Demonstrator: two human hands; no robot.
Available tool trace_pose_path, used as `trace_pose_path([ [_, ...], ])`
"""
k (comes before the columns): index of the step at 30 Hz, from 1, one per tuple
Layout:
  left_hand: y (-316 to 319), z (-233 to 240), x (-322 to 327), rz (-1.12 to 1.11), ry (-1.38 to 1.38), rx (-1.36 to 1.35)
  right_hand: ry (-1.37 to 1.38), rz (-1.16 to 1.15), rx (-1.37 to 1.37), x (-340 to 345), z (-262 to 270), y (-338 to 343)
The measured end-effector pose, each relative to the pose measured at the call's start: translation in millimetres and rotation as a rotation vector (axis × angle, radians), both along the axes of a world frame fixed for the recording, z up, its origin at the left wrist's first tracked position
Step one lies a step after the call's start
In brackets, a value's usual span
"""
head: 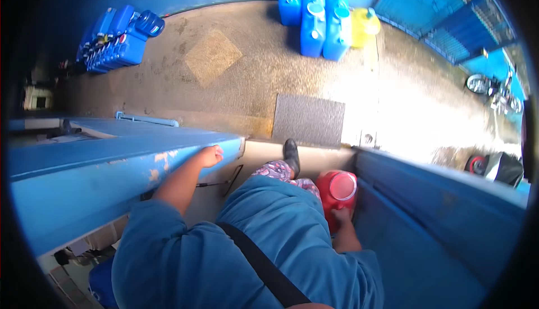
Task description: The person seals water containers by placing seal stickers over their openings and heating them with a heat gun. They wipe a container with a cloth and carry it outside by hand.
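My right hand point(341, 214) grips the handle of a red plastic jug point(337, 180) with a wide, pale round lid. The jug hangs or stands at my right side, close to a blue door or wall panel point(421, 233). Curled in on itself, my left hand point(212, 156) is raised beside the end of a blue wall point(126, 161) with peeling paint. Nothing shows in its fingers, and I cannot tell whether it touches the wall. One black boot point(291, 157) points forward on the pale doorway floor point(261, 151).
A grey mat point(309, 119) lies just outside the doorway. Beyond it stand several blue water jugs point(313, 31) and a yellow container point(364, 26). More blue containers point(122, 47) are stacked at far left. A motorcycle point(499, 92) is parked by the blue gate point(442, 22).
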State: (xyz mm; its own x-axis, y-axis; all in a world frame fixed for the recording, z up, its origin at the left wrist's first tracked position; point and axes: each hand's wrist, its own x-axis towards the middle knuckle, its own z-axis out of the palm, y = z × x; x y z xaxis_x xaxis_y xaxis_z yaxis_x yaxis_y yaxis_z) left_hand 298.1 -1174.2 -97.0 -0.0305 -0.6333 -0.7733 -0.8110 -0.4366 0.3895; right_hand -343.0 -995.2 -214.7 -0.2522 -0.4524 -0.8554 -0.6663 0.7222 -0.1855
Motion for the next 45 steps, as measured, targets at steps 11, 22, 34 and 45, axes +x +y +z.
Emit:
trace_pose_path([
  [11,-212.4,-25.2,107.0,0.569,0.292,-0.37,-0.013,-0.119,0.081,78.2,-19.2,-288.1],
  [22,-307.7,-156.1,308.8,0.391,-0.262,-0.328,-0.057,0.513,-0.175,217.9,-206.7,-571.9],
  [34,-542.2,-108.5,440.3,0.725,-0.26,0.112,-0.122,0.439,0.007,372.7,-248.7,-860.2],
  [45,-638.5,-117.0,543.2,0.764,-0.019,0.179,-0.021,0.227,-0.065,436.2,-319.7,-1042.2],
])
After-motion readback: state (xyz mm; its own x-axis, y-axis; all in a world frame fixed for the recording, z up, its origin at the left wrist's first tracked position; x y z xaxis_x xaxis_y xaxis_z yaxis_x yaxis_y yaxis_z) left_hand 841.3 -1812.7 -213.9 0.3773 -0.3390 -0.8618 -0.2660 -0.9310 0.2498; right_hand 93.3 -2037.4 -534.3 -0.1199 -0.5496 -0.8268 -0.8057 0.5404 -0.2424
